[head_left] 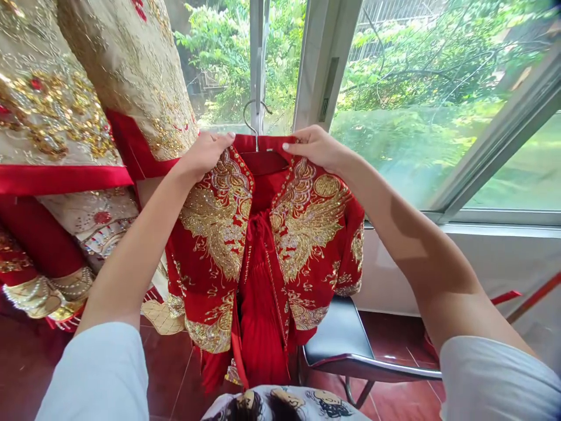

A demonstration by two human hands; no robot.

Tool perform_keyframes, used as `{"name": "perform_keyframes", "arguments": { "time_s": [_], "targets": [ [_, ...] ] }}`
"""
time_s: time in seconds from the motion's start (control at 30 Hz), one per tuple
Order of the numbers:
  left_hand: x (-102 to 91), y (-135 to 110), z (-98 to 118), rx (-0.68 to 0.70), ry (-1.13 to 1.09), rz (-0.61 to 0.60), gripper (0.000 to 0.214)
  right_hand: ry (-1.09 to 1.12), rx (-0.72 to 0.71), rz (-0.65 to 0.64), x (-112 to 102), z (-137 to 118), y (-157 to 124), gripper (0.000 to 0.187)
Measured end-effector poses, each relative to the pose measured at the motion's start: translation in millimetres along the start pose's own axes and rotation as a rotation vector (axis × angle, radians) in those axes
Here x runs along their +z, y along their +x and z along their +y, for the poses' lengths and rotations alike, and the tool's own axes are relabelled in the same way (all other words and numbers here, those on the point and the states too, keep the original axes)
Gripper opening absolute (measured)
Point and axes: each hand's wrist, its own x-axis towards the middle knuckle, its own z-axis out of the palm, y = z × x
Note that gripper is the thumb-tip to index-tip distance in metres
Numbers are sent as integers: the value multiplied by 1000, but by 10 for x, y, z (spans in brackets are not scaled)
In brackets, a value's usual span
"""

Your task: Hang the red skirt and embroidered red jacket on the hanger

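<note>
A red jacket (302,251) with gold embroidery hangs upright in front of me, its front parted. A dark hanger (265,162) with a metal hook sits inside the collar. My left hand (208,153) pinches the jacket's collar and shoulder on the left side. On the other side, my right hand (316,149) grips the collar, thumb in front, fingers mostly hidden behind the cloth. Between the jacket's front edges shows a red pleated garment (263,310) with a tied cord near its top.
Cream and gold embroidered garments (135,76) with red borders hang at the left. A black-seated metal chair (337,336) stands at the lower right of the jacket. Behind are sliding windows (421,117) above a pale wall, over a red tiled floor (170,368).
</note>
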Motion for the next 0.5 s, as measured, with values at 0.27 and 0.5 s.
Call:
{"name": "perform_keyframes", "arguments": {
  "time_s": [0.27,0.5],
  "targets": [
    [-300,-326,-265,-19,-192,-370,50,58,77,-258,-362,150,-201,41],
    [-258,-655,-771,-390,-460,-434,59,306,61,-189,-298,505,-471,38]
  ]
}}
